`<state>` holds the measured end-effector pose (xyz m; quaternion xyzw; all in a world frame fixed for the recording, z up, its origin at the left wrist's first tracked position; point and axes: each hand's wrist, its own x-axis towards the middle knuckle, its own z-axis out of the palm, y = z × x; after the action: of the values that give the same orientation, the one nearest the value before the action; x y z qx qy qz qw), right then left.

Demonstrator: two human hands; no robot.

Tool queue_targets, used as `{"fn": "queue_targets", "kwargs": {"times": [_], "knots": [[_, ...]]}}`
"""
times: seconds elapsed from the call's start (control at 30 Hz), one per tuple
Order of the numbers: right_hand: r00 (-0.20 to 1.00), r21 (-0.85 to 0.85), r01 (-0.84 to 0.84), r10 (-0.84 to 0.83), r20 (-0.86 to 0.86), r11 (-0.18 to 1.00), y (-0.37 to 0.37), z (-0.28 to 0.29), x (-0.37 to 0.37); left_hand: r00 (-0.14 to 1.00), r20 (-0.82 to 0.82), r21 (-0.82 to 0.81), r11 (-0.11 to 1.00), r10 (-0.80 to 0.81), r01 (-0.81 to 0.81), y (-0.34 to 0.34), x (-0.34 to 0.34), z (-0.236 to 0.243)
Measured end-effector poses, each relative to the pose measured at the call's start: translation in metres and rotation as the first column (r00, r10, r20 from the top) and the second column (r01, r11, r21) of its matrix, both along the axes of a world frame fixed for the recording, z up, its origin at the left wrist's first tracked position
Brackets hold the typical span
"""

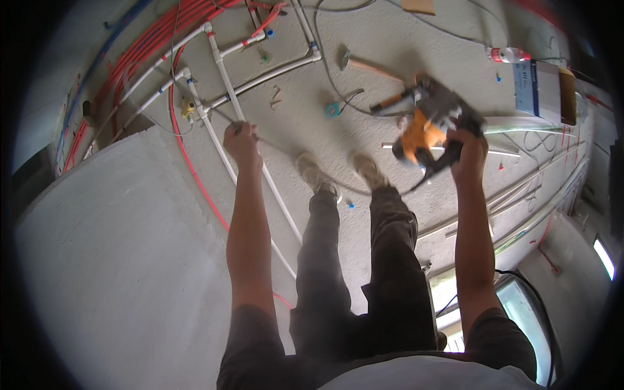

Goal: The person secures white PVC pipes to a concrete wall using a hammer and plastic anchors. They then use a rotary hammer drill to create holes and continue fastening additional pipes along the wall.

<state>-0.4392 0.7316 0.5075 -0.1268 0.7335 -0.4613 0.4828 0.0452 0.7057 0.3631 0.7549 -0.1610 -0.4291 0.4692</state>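
Observation:
My right hand (469,155) is wrapped round the handle of an orange and black rotary hammer drill (421,135), held up off the floor and slightly blurred. From the drill, a dark power cord (344,187) loops past my shoes toward my left hand (242,144). That hand is closed on the cord, which comes out on both sides of the fist. Beneath the left hand, white pipes (224,78) with elbow fittings run along the floor. A hammer (374,66) with a wooden handle lies beyond the drill.
Red pipes (156,45) bundle along the far left, near a pale wall (123,253). A teal tape measure (332,109) lies mid-floor. To the right are a cardboard box (545,91), a bottle (508,54) and long strips (507,201). Loose cable (318,39) crosses the floor.

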Motion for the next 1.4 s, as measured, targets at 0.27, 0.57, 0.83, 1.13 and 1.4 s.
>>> {"fn": "queue_targets", "kwargs": {"times": [0.27, 0.57, 0.83, 1.13, 1.4], "knots": [[0.958, -0.075, -0.047, 0.067, 0.278, 0.996, -0.152, -0.276, -0.075, 0.845, -0.14, 0.429, 0.737, -0.517, 0.522, -0.036, 0.011, -0.229], [0.99, 0.135, 0.024, -0.004, -0.144, 0.991, -0.096, -0.412, -0.256, 0.239, 0.392, 0.626, 0.447, -0.889, 0.638, -0.137, -0.018, -0.279], [-0.105, 0.372, -0.547, 0.38, -0.919, 0.75, -0.159, -0.361, -0.008, -0.096, 0.804, 0.481, 0.547, -0.587, 0.685, -0.265, 0.046, -0.368], [-0.658, 0.768, -0.634, 0.584, -0.475, -0.089, -0.279, -0.501, 0.138, 0.398, 0.645, 0.243, 0.669, -0.652, 0.702, -0.061, 0.047, -0.224], [-0.55, 0.531, -0.825, 0.482, -0.682, -0.191, -0.271, -0.524, 0.075, 0.982, 0.137, 0.48, 0.876, -0.132, 0.051, 0.315, 0.002, -0.053]]}}
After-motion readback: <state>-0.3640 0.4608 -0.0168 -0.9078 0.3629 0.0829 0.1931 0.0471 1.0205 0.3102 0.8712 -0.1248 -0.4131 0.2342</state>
